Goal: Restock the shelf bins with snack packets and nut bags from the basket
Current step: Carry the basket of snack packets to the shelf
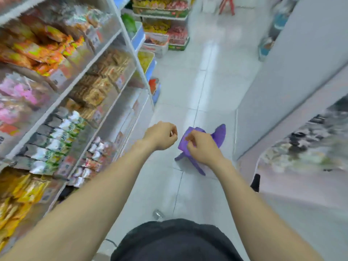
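Right of the shelf (pixel 84 71), out over the aisle floor (pixel 188 91), we have both arms stretched forward and no packet that we can make out in either hand. On the shelf the bins look well stocked: orange packets (pixel 37 51) up top and grey-green bags (pixel 52 146) lower down, so by our reckoning much of the restocking is done. How much is left we cannot tell.

On the floor right of the shelf sits a purple thing (pixel 219 135), blurred; it may be the basket, but we cannot say, and no stock shows in it.

The left hand (pixel 160 135) hangs nearer the shelf, knuckles up and fingers curled under. A pale speck sits at the fingertips, and we cannot tell whether it holds anything.

The right hand (pixel 202 146) is farther from the shelf, in front of the purple thing, its fingers bent toward the thumb. Whether it grips or only hovers, we cannot tell.
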Tool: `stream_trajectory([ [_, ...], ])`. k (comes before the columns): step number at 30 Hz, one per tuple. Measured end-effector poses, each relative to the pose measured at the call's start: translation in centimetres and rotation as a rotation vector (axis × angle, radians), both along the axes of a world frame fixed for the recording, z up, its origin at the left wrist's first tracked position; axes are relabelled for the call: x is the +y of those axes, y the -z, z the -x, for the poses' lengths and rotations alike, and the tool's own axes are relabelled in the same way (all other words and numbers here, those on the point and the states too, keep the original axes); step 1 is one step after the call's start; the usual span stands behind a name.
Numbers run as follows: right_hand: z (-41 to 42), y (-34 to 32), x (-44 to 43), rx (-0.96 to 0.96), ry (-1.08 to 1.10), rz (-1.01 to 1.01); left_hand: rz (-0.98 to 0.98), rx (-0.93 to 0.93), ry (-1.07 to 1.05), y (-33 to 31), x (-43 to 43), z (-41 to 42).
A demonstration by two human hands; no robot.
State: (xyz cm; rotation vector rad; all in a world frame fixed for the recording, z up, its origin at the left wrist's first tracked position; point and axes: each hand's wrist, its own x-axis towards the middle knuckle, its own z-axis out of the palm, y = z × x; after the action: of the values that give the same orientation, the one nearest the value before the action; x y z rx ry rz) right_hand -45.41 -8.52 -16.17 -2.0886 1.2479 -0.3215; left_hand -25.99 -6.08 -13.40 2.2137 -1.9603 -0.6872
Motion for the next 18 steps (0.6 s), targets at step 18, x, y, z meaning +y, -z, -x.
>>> stream_trajectory([
  [18, 54.4, 0.8, 26.8, -0.003, 1.152, 0.005, 0.073, 0.025, 1.119, 0.9, 7.5, 62.8],
])
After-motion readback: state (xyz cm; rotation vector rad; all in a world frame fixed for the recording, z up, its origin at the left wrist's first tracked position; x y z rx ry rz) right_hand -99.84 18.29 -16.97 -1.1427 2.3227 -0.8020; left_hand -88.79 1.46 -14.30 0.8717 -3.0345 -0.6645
